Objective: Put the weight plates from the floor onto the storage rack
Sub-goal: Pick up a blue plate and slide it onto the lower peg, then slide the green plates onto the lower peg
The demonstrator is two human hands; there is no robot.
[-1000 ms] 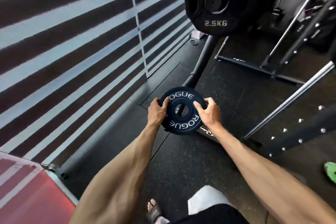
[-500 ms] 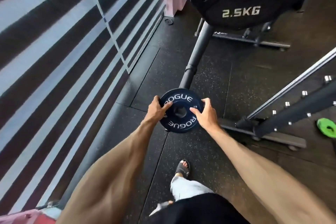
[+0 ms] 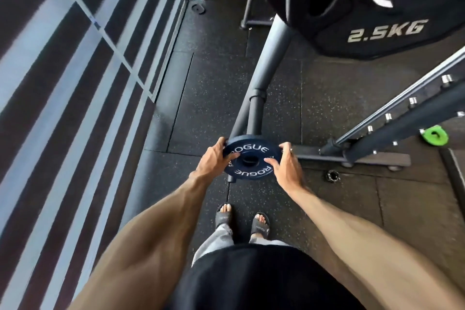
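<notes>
A small dark blue weight plate (image 3: 251, 151) marked ROGUE is held in front of me above the floor, face up and slightly tilted. My left hand (image 3: 212, 160) grips its left edge, thumb on the face. My right hand (image 3: 286, 166) grips its right edge, fingers curled over the rim. Behind the plate rises the grey post of the storage rack (image 3: 269, 58). A large black 2.5KG plate (image 3: 377, 5) hangs on the rack at the top right. A green plate (image 3: 435, 135) lies on the floor at the far right.
A striped glass wall (image 3: 75, 83) runs along the left. A black rack base with bolts (image 3: 377, 156) and a slanted steel bar (image 3: 402, 93) cross the right side. My feet in sandals (image 3: 241, 219) stand on black rubber floor tiles (image 3: 339, 209).
The view has tilted down and drawn closer to the rack post. The blue plate has turned from nearly upright to nearly flat, still gripped by both hands. My feet now stand side by side.
</notes>
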